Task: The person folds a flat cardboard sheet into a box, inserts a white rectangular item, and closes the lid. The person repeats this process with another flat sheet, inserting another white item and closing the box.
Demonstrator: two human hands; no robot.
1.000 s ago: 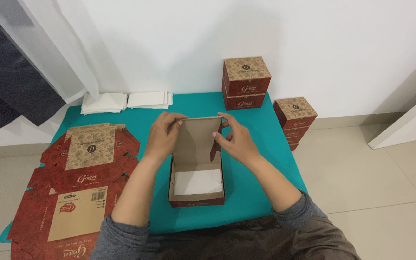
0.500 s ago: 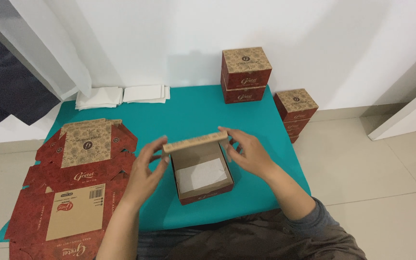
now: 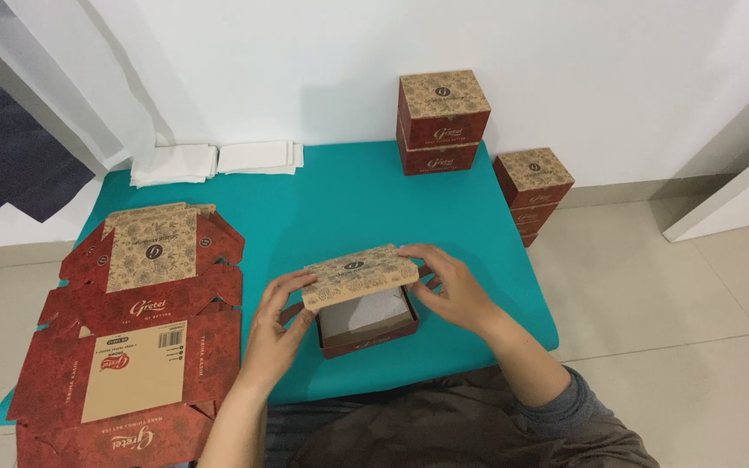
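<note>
Nearest, flattened cartons (image 3: pixel 123 364) are lying at the left. On the teal mat (image 3: pixel 348 199) the left hand (image 3: pixel 275 325) and right hand (image 3: pixel 452 290) are each holding an end of the box (image 3: pixel 361 299) lid in a closed grip (lid partly lowered, white lining showing). Farther back, stacked boxes (image 3: pixel 442 121) and white folded sheets (image 3: pixel 214 161) are sitting by the wall.

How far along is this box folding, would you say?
Done, it seems: four closed red and tan cardboard boxes, two stacked on the teal mat by the wall and two stacked on the floor. In hand: the left hand and right hand hold the patterned lid over an open red box, not shut yet. Left: a pile of flat red cardboard blanks waits unfolded.
</note>
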